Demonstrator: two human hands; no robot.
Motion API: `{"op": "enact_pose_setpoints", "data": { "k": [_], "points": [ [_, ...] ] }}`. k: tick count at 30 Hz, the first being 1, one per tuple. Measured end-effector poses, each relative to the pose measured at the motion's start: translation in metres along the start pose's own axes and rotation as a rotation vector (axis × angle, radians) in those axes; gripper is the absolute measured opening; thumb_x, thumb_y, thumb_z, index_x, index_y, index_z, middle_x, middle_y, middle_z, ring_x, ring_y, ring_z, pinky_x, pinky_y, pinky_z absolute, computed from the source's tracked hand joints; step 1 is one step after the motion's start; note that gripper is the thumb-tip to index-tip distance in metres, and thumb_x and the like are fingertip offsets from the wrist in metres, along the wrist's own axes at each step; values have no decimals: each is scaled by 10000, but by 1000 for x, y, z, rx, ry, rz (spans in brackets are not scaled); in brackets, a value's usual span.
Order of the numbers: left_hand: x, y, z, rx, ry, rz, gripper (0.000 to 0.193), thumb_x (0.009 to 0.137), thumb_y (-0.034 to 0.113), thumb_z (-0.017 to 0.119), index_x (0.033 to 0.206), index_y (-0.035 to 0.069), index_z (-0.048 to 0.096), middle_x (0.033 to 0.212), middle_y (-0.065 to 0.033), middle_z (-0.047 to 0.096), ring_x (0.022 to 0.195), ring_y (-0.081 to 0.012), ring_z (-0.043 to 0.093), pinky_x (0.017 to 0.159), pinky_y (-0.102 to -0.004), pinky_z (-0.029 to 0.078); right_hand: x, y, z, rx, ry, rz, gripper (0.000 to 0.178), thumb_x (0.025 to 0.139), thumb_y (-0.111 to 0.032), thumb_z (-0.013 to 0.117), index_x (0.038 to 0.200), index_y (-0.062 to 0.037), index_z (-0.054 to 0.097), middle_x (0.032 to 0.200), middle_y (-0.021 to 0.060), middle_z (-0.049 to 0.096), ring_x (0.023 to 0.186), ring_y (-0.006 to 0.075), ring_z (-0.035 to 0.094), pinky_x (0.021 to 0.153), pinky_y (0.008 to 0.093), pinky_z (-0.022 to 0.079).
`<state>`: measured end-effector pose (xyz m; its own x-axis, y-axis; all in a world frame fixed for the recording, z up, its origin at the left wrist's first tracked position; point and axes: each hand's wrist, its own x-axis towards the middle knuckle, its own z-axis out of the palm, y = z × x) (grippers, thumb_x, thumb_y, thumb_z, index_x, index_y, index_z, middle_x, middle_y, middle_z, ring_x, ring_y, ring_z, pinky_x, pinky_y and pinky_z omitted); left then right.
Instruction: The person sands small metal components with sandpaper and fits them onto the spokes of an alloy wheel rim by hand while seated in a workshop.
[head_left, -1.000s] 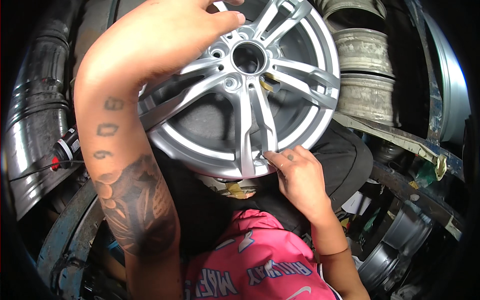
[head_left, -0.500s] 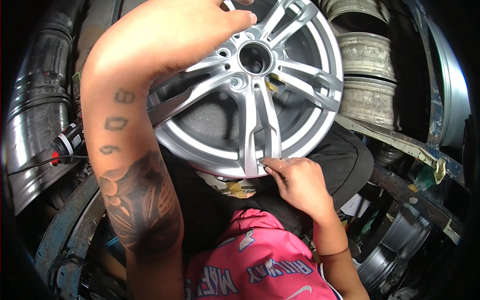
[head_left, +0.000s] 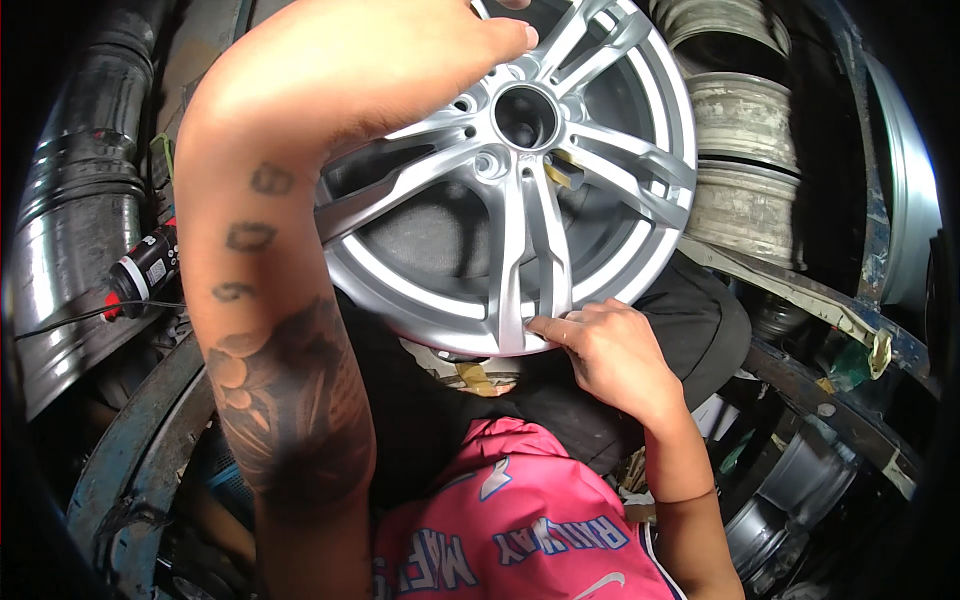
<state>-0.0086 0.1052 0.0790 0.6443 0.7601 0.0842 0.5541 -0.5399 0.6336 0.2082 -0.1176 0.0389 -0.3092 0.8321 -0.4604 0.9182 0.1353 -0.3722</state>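
Note:
A silver alloy wheel [head_left: 515,230] with paired spokes lies face up across my lap. My left hand [head_left: 492,38] reaches over its far side, the thumb and one fingertip bent round a spoke by the hub; the picture's upper edge cuts off the remaining fingers. At the near rim, my right hand [head_left: 610,345] has its fingers curled, with the index finger and thumb pressed at the outer end of a spoke. Whether something small is between them I cannot make out. Behind the spokes, right of the hub, sits a small yellow and grey piece [head_left: 565,172].
Worn wheel barrels [head_left: 745,120] are stacked at the right behind a metal rack beam [head_left: 790,280]. Shiny barrels [head_left: 85,200] stand at the left, with a black and red corded tool [head_left: 140,272] beside my left forearm. A blue metal frame [head_left: 130,455] curves at lower left.
The wheel and both my hands appear slightly farther right in the picture. My right hand stays at the same spoke end, its fingers a little more bunched; the left keeps its place on the wheel.

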Motion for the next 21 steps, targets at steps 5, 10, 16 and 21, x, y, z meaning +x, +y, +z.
{"op": "enact_pose_setpoints", "data": {
  "k": [5, 10, 16, 21],
  "points": [
    [5, 1, 7, -61, -16, 13, 404, 1024, 317, 597, 1311, 35, 628, 1182, -153, 661, 1032, -269, 668, 917, -356, 542, -7, 2, 1, -45, -20, 38, 420, 741, -38, 639, 1140, -120, 743, 729, 113, 678, 772, 303, 681, 746, 415, 514],
    [1, 12, -3, -50, -28, -144, 420, 1018, 346, 603, 1322, 57, 629, 1182, -152, 661, 1055, -263, 670, 928, -347, 541, 0, -5, 3, -47, 16, 27, 387, 754, -57, 640, 1120, -130, 744, 738, 100, 692, 763, 297, 688, 744, 416, 513],
    [6, 16, 4, -43, -27, -141, 439, 1014, 377, 592, 1324, 68, 629, 1184, -150, 660, 1064, -256, 672, 929, -346, 540, 1, -5, -1, -91, -7, 67, 387, 761, -27, 648, 1116, -136, 755, 769, 81, 728, 754, 310, 702, 705, 435, 530],
    [2, 26, -15, -30, -72, -133, 427, 1014, 373, 588, 1309, 68, 636, 1169, -143, 684, 1039, -261, 681, 905, -364, 548, 0, -8, -7, -8, -28, 114, 369, 750, -26, 632, 1083, -127, 758, 754, 105, 718, 731, 342, 692, 659, 460, 542]
  ]
}}
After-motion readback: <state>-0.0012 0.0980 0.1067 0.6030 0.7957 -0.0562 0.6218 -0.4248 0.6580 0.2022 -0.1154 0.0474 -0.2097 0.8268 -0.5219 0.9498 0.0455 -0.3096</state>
